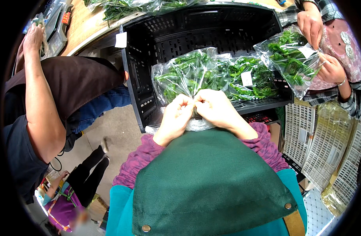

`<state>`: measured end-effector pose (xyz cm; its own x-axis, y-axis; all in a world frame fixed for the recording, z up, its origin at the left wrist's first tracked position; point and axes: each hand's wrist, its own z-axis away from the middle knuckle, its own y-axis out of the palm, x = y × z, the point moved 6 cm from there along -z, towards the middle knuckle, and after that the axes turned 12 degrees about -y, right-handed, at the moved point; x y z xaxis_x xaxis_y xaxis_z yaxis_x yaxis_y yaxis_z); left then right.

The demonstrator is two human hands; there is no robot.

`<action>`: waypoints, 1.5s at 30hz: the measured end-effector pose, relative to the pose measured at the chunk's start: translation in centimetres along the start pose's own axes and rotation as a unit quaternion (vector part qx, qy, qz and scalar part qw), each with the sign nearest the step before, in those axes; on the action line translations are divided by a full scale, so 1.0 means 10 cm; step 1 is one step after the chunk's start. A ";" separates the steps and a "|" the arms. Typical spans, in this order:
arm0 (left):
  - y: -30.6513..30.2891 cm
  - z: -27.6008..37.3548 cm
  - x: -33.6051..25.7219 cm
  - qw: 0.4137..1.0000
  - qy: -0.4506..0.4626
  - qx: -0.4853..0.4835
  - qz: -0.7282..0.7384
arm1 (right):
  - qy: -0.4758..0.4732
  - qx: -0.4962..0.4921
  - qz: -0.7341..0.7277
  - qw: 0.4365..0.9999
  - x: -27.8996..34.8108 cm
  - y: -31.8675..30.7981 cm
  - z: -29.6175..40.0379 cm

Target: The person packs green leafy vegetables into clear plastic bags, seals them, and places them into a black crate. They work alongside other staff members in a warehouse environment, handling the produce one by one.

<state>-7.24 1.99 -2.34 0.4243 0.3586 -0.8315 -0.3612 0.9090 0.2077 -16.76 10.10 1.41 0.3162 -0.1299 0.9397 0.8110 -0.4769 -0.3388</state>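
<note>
My left hand (177, 115) and my right hand (215, 107) meet at the gathered neck of a clear plastic bag of green peppers (189, 73). The fingertips of both hands pinch the plastic together. The bag lies over the near part of a black plastic crate (133, 88). Just right of it, inside the crate, rests another clear bag of green peppers (251, 79) with a white label. Loose clear plastic (199, 124) shows below my hands, at the top of my green apron.
At the right, a co-worker's hands (330, 67) hold a labelled bag of green produce (292, 59). Another person's arm (42, 97) reaches to a scale (58, 32) at the left. More bagged greens (124, 11) lie on the table. White plastic crates (330, 144) stand at the right.
</note>
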 end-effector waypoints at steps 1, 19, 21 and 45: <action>0.00 0.00 0.00 1.000 -0.001 -0.001 -0.002 | 0.006 0.003 -0.003 1.000 0.00 0.00 0.00; -0.24 -0.05 -0.06 0.997 -0.029 -0.033 0.060 | 0.241 -0.129 -0.130 0.953 -0.95 -0.56 0.17; -0.27 -0.06 -0.14 0.999 -0.032 -0.022 0.037 | 0.269 -0.072 -0.161 0.947 -1.04 -0.37 0.15; -0.72 0.97 0.50 0.982 -0.186 0.036 0.012 | 0.243 -0.229 -0.508 0.794 -1.13 -0.26 0.12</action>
<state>5.57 -0.71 -3.01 0.6952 0.4206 -0.5829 -0.3214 0.9072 0.2713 -21.84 13.84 -8.36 -0.7046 0.2567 0.6615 0.2273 -0.8015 0.5532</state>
